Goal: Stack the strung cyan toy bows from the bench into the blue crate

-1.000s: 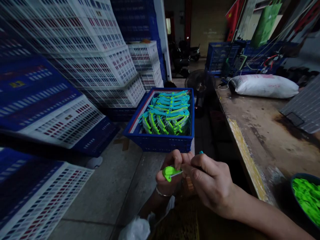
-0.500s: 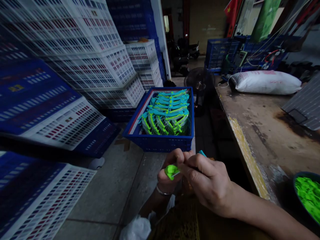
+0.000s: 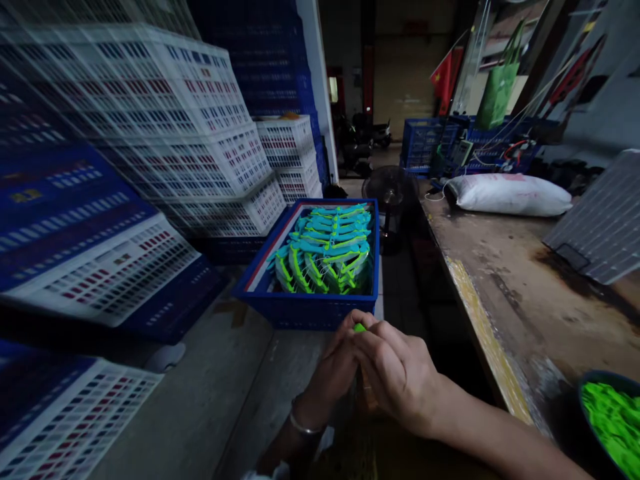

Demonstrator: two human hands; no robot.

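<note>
My left hand (image 3: 330, 373) and my right hand (image 3: 395, 370) are pressed together low in the middle, both closed around a small bright green plastic piece (image 3: 359, 327) of which only a sliver shows between the fingers. A metal bracelet sits on my left wrist. Just beyond the hands stands a blue crate (image 3: 300, 308) filled with several teal and green plastic parts (image 3: 325, 250) stacked in rows.
Stacks of white and blue crates (image 3: 150, 153) fill the left side. A worn wooden workbench (image 3: 525, 280) runs along the right, with a white sack (image 3: 505, 195), a grey panel (image 3: 600, 227) and a dark bowl of green pieces (image 3: 613, 423). A fan (image 3: 393, 183) stands behind the crate.
My hands closed over the green piece, which stuck out to the left before and is now almost hidden. The camera tilted up, so everything sits lower in the frame.
</note>
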